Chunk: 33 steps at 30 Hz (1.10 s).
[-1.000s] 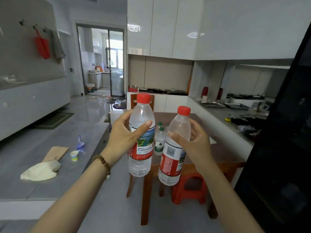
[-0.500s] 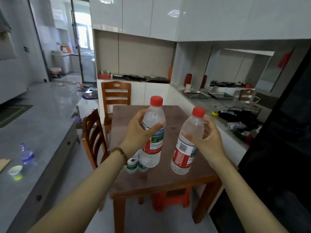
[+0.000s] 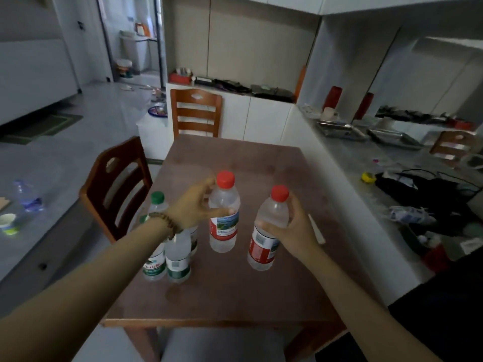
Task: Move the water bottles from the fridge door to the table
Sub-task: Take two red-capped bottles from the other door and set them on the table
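Note:
My left hand [image 3: 194, 206] grips the shoulder of a clear red-capped water bottle [image 3: 224, 226] over the middle of the brown wooden table [image 3: 235, 291]. To its right, my right hand [image 3: 292, 226] grips a second red-capped water bottle [image 3: 266, 241], tilted slightly. Whether either base touches the tabletop I cannot tell. Several green-capped water bottles [image 3: 167, 254] stand on the table's left side, partly hidden under my left wrist. The fridge door is out of view.
Two wooden chairs stand by the table, a chair on the left [image 3: 117, 184] and a chair at the far end [image 3: 196, 113]. A cluttered grey counter [image 3: 366, 178] runs along the right. A grey ledge [image 3: 39, 205] on the left carries a small bottle and a cup.
I have come up close to the table. Both hands have lowered the two red-capped bottles down to the tabletop, beside the green-capped ones.

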Tool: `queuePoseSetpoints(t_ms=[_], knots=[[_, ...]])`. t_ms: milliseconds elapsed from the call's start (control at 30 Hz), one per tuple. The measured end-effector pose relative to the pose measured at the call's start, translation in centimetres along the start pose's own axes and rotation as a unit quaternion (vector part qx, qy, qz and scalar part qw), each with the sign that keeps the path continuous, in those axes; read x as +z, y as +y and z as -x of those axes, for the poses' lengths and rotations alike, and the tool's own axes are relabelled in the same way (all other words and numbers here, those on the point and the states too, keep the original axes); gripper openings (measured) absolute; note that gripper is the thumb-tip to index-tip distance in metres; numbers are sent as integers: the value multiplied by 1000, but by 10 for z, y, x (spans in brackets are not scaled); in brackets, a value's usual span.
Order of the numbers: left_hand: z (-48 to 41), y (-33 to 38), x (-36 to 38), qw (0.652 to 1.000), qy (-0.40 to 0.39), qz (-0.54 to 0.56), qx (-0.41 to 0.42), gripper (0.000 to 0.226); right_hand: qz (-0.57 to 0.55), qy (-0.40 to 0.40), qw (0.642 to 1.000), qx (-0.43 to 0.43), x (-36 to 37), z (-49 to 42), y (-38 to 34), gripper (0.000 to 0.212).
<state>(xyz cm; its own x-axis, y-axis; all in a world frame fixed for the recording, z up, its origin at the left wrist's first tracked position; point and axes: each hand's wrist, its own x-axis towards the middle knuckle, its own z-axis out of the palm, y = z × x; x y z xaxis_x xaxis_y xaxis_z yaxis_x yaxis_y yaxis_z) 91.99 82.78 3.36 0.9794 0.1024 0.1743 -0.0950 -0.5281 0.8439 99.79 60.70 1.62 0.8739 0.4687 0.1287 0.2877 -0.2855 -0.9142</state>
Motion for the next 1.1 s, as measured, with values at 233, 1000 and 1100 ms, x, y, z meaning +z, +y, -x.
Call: queuePoseSetpoints(t_ms=[233,1000,1100], knots=[[-42,-45,13,997,-25,-44,-51,50,-19,-60,998,15,35,-52,45,63],[-71,-96,43,962,-81,-170,-199,67,12,-77,994,73,87,-92,120,72],[-71,-95,43,961,-81,-170,-201,66,15,-86,994,64,88,-93,124,76]])
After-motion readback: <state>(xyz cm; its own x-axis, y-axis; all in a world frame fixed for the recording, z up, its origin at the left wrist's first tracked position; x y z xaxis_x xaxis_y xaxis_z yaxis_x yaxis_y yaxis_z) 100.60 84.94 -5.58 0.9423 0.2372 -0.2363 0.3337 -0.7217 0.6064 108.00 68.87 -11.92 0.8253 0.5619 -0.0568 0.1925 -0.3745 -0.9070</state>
